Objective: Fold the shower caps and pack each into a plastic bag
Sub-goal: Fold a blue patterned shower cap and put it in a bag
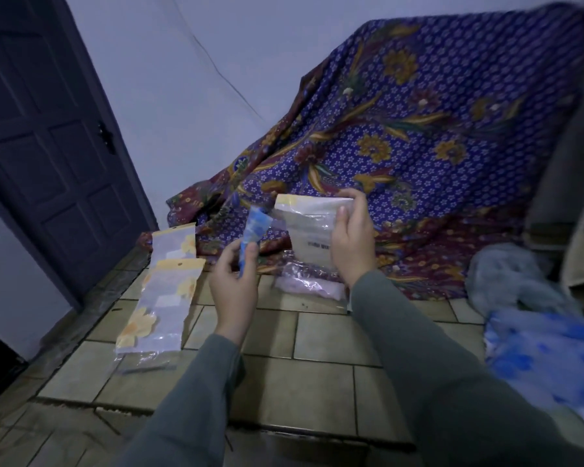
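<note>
My left hand [234, 288] grips a folded blue shower cap [254, 232], rolled narrow and pointing up toward the bag. My right hand [351, 244] holds a clear plastic bag [309, 227] with a pale yellow top strip and a small printed label, lifted above the tiled floor. The cap's tip is just left of the bag and touches or nearly touches its edge. Both sleeves are grey-green.
Two packed bags with yellow flower prints [162, 298] lie on the tiles at the left. A pinkish bag [307, 281] lies under my right hand. A loose blue floral cap [547, 358] and grey plastic [506, 278] sit at the right. A purple patterned cloth [418, 146] drapes behind; a dark door [48, 146] stands left.
</note>
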`<state>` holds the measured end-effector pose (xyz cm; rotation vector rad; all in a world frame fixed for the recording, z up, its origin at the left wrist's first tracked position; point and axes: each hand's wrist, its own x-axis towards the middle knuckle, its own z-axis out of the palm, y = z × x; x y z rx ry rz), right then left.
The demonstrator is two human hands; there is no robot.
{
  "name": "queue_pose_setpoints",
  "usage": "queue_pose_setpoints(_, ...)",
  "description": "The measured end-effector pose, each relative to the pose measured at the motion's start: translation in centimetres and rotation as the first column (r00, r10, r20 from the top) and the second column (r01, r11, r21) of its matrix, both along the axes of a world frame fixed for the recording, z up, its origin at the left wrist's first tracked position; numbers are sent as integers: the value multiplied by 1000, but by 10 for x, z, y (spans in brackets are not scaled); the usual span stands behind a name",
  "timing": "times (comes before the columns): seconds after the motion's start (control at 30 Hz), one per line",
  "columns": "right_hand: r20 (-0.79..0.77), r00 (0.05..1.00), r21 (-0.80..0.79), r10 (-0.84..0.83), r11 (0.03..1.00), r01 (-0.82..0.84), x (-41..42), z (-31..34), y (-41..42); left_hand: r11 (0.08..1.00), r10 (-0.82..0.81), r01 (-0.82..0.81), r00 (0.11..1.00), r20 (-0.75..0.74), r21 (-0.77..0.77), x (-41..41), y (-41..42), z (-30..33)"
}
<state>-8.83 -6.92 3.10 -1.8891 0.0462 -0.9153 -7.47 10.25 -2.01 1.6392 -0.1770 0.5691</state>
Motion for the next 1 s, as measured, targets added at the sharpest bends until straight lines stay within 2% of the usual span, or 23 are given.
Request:
queue_pose_setpoints(0.1, -214, 975, -161, -54, 987, 19, -17, 7, -31, 996, -71, 71, 997, -13, -52, -12, -17, -1)
queue_pose_setpoints(0.13, -325, 941, -271, -99, 962, 8, -23, 7, -41, 993, -102, 101, 994, -26, -59, -15, -22, -4)
queue_pose_setpoints(0.2, -540, 810, -467, -227, 882, -64, -32, 3, -57, 981, -189, 187, 981, -52, -49, -19, -29, -14)
queue_pose_setpoints(0.3, -721, 626, -514, -297, 836, -194, -43, -12, -65, 947, -320, 318, 940, -116, -35, -26, -38, -32)
queue_pose_setpoints(0.4, -804, 531, -470, -268, 833, -292, -50, -41, -66, 894, -441, 448, 878, -186, -4, -39, -46, -49)
queue_pose_setpoints(0.47, -803, 539, -446, -256, 858, -256, -53, -62, -66, 849, -507, 527, 833, -222, 37, -47, -52, -57)
queue_pose_setpoints(0.53, -716, 612, -496, -335, 862, -108, -56, -82, -64, 820, -537, 569, 801, -264, 61, -53, -57, -62)
queue_pose_setpoints(0.63, -469, 759, -478, -452, 852, 212, -73, -105, -50, 827, -497, 551, 810, -313, 113, -55, -59, -75)
queue_pose_setpoints(0.7, -427, 783, -415, -452, 867, 275, -90, -118, -40, 841, -438, 512, 835, -333, 176, -54, -59, -81)
queue_pose_setpoints(0.83, -615, 667, -524, -421, 850, 53, -108, -146, -35, 822, -370, 481, 858, -357, 305, -51, -59, -82)
queue_pose_setpoints(0.93, -605, 733, -565, -312, 816, -120, -108, -152, -40, 736, -350, 494, 863, -364, 463, -47, -58, -80)
queue_pose_setpoints(1.0, -644, 729, -564, -234, 789, -245, -108, -151, -42, 693, -322, 486, 869, -375, 532, -45, -57, -78)
